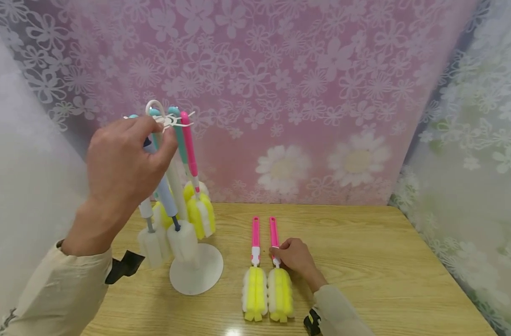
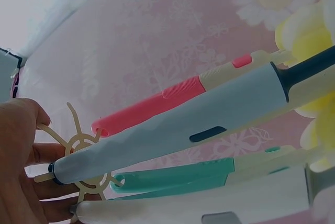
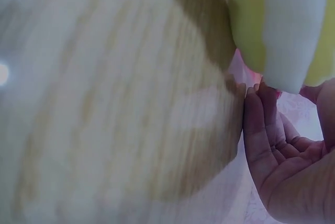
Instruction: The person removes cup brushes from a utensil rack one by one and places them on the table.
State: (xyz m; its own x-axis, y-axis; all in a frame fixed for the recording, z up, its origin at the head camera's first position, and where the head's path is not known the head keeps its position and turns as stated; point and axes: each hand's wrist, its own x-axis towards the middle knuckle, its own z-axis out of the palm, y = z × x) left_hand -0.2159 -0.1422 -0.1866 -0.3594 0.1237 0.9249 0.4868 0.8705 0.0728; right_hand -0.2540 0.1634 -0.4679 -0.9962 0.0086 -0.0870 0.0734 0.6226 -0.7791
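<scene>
At the top of a white brush rack (image 1: 201,275), my left hand (image 1: 127,158) pinches the hooked wheel (image 2: 86,145) between thumb and fingers. Sponge brushes hang from it: a pink-handled one (image 1: 190,144), a blue-handled one (image 2: 172,124), a white-handled one (image 2: 199,208) and teal-handled ones (image 2: 178,178). On the table, two pink-handled brushes with yellow-and-white sponge heads lie side by side. My right hand (image 1: 298,256) holds the right brush (image 1: 280,294) near the handle's lower end; its fingertips are partly hidden behind the sponge in the right wrist view. The left brush (image 1: 255,291) lies untouched.
The wooden table (image 1: 356,261) runs up to a pink flowered curtain (image 1: 255,93) at the back. Pale flowered curtains (image 1: 482,177) hang along the sides. The rack's round base stands on the table's left part, left of the lying brushes.
</scene>
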